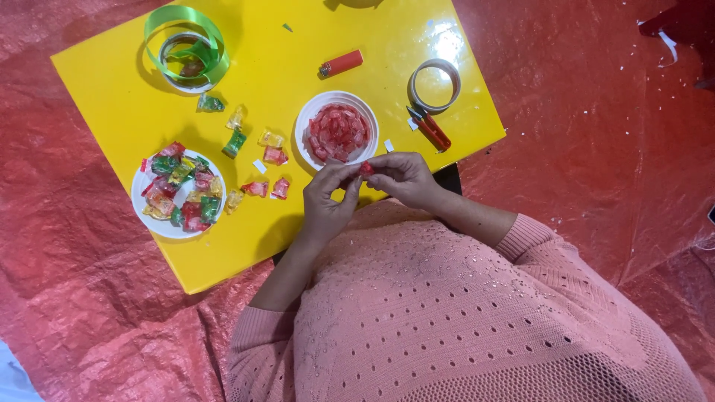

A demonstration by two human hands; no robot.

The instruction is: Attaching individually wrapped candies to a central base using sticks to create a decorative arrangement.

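- Biggest thing around is the crinkly red sheet (97, 298) covering the floor, filling the frame edges on all sides.
- On it sits a bright yellow table (298, 45), tilted in the frame, taking up most of the upper left and upper middle.
- The person wears a pink knitted sweater (462, 320), which fills the lower middle and lower right.
- Left hand (328, 197) and right hand (402, 179) meet just below the middle of the frame, at the table's near edge. Both sets of fingers are pinched in on a small red candy (366, 169), held between the fingertips of both hands, just below the middle plate.
- White plate (145, 201) at the left holds a heap of wrapped candies in red, green and yellow.
- Another white plate (304, 123) in the middle is full of red wrapped candies.
- Coil of green ribbon (186, 41) sits at the upper left.
- A roll of clear tape (435, 84) lies at the upper right of the table, with red-handled scissors (430, 128) just below it.
- An orange-red lighter (341, 63) is up top, middle of the table.
- A few loose candies (257, 160) are scattered between the two plates.
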